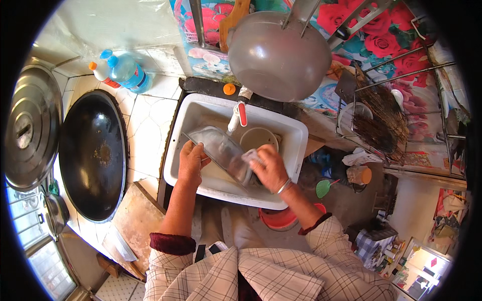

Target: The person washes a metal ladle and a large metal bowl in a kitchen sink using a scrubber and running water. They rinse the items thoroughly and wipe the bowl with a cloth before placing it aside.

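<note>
My left hand [192, 161] grips the rim of a shiny, greyish basin [220, 150], which is tilted on its side over the sink. Whether it is metal or glass is hard to tell. A small pale cloth or scouring pad [250, 155] is pinched in my right hand [268, 169], against or just above the basin's right side. Below is a white rectangular sink [179, 128]. Inside it a round, light-coloured bowl [260, 132] sits partly behind my right hand. The tap [234, 119], with a red lever handle [242, 114], juts out over the sink's back part.
Left of the sink a large black wok [94, 158] is set in the tiled counter beside a metal lid [34, 128]. Two bottles [130, 75] stand behind. A grey pan [278, 56] hangs over the tap, near a wire rack [399, 86]. A red basin [278, 218] is on the floor.
</note>
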{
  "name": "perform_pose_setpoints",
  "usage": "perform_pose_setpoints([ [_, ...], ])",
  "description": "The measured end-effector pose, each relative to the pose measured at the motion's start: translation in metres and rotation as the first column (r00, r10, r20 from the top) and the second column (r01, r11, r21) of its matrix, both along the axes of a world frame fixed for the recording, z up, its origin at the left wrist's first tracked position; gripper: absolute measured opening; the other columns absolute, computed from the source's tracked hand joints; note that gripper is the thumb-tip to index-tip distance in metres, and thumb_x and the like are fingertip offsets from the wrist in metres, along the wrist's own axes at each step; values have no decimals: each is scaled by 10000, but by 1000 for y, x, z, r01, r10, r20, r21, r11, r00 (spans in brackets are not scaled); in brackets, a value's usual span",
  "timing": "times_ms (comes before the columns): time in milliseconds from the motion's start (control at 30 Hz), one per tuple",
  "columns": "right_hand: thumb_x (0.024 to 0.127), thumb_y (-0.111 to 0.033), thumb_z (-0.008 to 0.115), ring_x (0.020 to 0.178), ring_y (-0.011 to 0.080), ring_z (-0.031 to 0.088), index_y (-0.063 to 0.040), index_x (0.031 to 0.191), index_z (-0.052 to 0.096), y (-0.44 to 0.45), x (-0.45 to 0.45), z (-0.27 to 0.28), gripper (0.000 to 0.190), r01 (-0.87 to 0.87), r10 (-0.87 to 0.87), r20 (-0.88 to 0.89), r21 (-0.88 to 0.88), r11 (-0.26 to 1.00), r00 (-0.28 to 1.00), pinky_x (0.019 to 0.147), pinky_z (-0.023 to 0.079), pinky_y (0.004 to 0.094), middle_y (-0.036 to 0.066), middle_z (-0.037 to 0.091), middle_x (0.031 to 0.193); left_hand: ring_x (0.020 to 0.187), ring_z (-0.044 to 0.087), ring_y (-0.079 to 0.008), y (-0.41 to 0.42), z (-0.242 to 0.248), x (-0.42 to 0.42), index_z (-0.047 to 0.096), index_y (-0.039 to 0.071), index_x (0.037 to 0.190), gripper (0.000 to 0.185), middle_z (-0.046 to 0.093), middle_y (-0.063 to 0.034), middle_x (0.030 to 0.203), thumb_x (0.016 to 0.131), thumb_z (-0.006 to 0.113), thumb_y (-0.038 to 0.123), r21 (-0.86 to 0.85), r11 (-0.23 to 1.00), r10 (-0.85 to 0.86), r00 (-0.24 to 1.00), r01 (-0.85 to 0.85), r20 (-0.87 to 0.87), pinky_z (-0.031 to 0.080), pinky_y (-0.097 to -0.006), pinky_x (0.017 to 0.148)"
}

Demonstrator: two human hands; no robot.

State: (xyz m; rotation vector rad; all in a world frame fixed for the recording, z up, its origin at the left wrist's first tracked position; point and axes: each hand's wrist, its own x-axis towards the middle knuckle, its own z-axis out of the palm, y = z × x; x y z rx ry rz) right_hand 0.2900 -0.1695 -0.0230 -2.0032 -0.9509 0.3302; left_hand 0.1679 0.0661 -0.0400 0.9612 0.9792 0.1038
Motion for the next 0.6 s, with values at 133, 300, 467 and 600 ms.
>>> perform_pose_setpoints([
  [133,865,-59,680,1061,369,569,-37,1284,617,43,-43,31,424,-55,55,106,-3,998,993,938,484,457,166,597,1182,907,676,-148,-13,14,1,575,76,1256,294,693,-47,1048,972,513,116,-69,997,33,993,-25,117,585,-355,782],
  [300,831,30,663,974,321,580,-100,1176,702,72,-48,22,371,-174,177,87,-37,984,980,865,503,424,92,620,1037,1071,678,-236,-22,34,-17,466,32,1379,470,628,-125,1246,910,481,24,-172,984,77,973,-40,219,607,-443,903],
  [467,810,7,674,916,305,576,-113,966,759,101,-41,14,215,-277,280,123,-40,960,952,798,512,405,71,588,900,1095,658,-220,-24,23,-41,255,145,1543,796,595,-111,1268,808,476,-67,-287,958,99,948,-9,301,582,-369,882],
  [600,822,-55,650,866,328,551,-112,868,725,143,-31,6,105,-425,435,141,-98,900,889,767,492,436,84,553,863,1170,531,-169,-29,12,-49,194,122,1593,909,502,-73,1308,757,480,-91,-204,979,62,929,15,365,477,-275,926],
])
